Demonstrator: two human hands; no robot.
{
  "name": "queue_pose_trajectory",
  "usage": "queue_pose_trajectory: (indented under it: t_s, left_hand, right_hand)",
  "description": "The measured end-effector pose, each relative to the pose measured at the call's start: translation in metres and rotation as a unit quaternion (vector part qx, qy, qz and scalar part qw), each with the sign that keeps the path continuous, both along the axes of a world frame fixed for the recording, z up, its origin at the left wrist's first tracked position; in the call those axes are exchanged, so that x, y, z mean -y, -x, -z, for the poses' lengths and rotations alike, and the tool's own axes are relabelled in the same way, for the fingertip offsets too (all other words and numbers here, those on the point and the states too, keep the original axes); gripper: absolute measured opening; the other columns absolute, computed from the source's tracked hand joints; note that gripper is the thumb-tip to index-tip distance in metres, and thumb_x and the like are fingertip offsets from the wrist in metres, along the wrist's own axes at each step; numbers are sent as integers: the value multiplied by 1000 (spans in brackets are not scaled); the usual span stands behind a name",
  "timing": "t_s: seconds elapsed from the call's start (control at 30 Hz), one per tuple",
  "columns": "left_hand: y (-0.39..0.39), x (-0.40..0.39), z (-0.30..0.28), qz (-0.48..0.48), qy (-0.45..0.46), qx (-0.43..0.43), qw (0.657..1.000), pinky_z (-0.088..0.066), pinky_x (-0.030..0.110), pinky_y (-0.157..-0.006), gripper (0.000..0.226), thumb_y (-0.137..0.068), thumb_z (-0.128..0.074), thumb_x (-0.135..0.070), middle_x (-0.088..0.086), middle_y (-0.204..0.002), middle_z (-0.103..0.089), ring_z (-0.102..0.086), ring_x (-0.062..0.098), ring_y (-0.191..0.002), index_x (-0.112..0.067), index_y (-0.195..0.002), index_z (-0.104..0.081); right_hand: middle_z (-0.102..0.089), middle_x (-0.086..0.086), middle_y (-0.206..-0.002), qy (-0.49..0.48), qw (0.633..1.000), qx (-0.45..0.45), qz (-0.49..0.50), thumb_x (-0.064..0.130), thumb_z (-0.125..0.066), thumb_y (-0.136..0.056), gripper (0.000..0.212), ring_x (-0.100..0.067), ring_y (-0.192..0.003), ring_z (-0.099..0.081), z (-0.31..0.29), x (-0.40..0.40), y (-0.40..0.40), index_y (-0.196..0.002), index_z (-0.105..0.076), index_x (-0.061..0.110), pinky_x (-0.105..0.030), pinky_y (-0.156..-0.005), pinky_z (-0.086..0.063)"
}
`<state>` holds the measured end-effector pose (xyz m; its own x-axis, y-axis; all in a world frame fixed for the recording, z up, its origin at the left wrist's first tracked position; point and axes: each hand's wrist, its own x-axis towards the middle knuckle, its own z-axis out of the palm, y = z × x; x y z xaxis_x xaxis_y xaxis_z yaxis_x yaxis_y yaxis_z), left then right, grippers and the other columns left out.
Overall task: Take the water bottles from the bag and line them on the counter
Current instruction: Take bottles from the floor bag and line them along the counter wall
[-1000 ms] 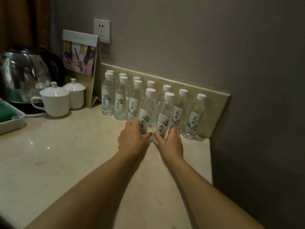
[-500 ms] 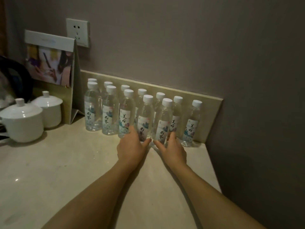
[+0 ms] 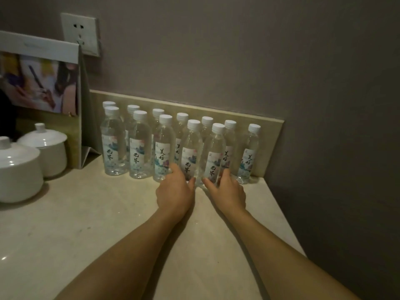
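Several clear water bottles with white caps and painted labels stand upright in two rows on the beige counter (image 3: 86,224), against the backsplash. My left hand (image 3: 175,192) wraps the base of the fourth front-row bottle (image 3: 191,148), fingers on its left and thumb on its right. The base of the fifth front-row bottle (image 3: 214,152) sits in my right hand (image 3: 227,191), just beside the left one. One back-row bottle (image 3: 249,152) stands alone at the far right. No bag is in view.
Two white lidded cups (image 3: 19,169) (image 3: 46,148) stand at the left. A folded card stand (image 3: 41,83) leans behind them, under a wall socket (image 3: 80,33). The counter ends at its right edge (image 3: 283,215), next to a dark wall.
The view has shifted right and closer, so the kettle and tray have left the frame. Both hands stay on the bases of the same two front bottles.
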<state>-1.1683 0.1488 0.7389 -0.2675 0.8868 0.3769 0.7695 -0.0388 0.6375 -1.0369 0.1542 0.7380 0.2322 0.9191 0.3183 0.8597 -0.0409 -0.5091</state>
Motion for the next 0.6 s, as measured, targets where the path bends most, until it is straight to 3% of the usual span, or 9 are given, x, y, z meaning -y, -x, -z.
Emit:
queue_pose_trajectory:
  t_s: [0.6]
  left_hand:
    - [2,-8,2,10,-8,-7,1000,-55,40,-72,29,-94,-59,-40,4,-96,-68,-67,26,-89,-17,-107,-45]
  right_hand:
    - [-67,-4,-104,-53,998,35,25,62,-50,-86,47,-29,-94,-64,5,1,4,-105,-51,18,-39,-75,-54]
